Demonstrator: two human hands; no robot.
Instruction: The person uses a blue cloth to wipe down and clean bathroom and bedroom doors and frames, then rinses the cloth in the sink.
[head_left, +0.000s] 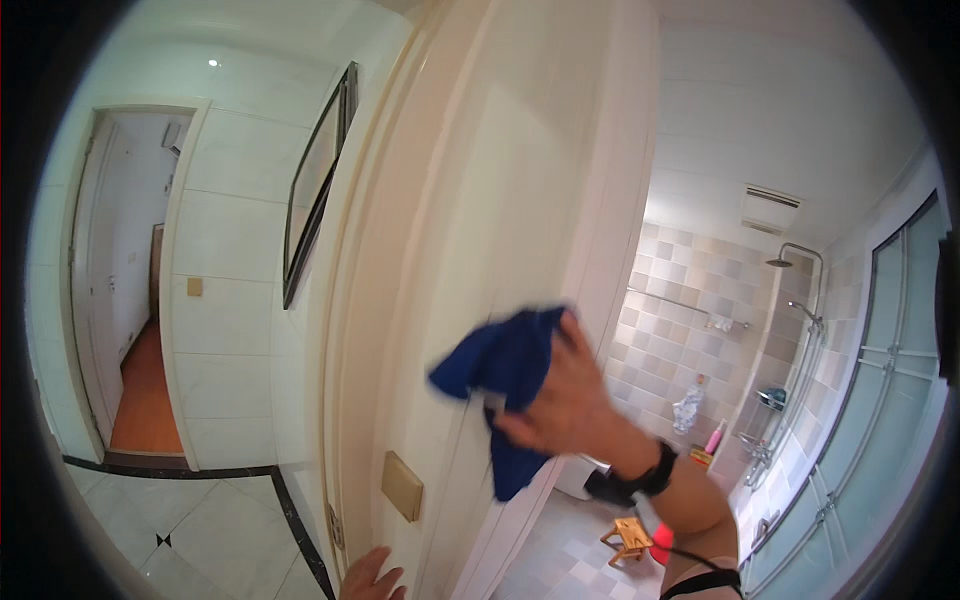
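A dark blue cloth (506, 356) is bunched in my right hand (574, 401), held at the pale wall (517, 187) between a hallway and a bathroom. Hand and cloth are slightly blurred, and one corner of the fabric hangs below the fingers. A black band (652, 472) circles that wrist. At the bottom edge, my left hand (373, 579) is partly cut off, its fingers apart with nothing seen in them. It is just below a beige switch plate (403, 486); whether it touches the wall, I cannot tell.
Left of the wall run a door frame (349, 300) and a framed picture (322, 180). An open doorway (142, 300) stands farther off. Inside the bathroom are a small wooden stool (628, 538), a shower (806, 300) and a frosted glass panel (862, 397).
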